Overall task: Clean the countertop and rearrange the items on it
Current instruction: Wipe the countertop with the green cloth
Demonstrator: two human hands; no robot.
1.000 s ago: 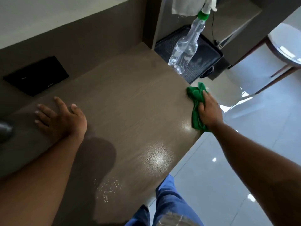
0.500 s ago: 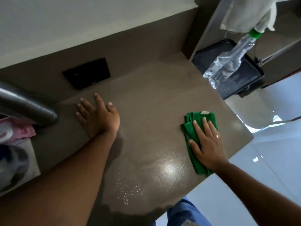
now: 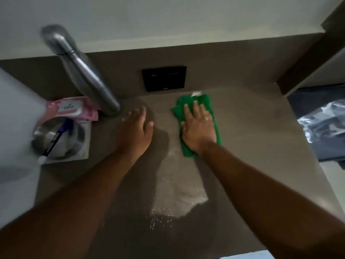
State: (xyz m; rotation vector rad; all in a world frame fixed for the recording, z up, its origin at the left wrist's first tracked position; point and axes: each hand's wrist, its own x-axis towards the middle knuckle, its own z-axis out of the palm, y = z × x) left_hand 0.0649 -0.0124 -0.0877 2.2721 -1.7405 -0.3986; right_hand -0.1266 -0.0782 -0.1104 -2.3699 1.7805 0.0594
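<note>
A folded green cloth [image 3: 205,101] lies on the brown countertop [image 3: 257,139] near the back wall. My right hand [image 3: 198,129] presses flat on the cloth with straight fingers. My left hand [image 3: 135,129] rests flat on the bare countertop to the left, its fingertips close to the base of a tall steel bottle [image 3: 84,71]. A wet streak [image 3: 179,193] with small droplets glistens on the counter between my forearms.
Left of the bottle sit a pink wipes pack [image 3: 72,108] and a metal bowl [image 3: 59,139] holding a pen [image 3: 54,141], on a white sheet. A black panel [image 3: 164,78] is set in the backsplash. A blurred clear spray bottle [image 3: 324,122] shows beyond the counter's right edge.
My right hand has slid the green cloth from the counter's right front edge leftward and back toward the wall. The view has swung left, bringing the bottle, bowl and wipes into sight.
</note>
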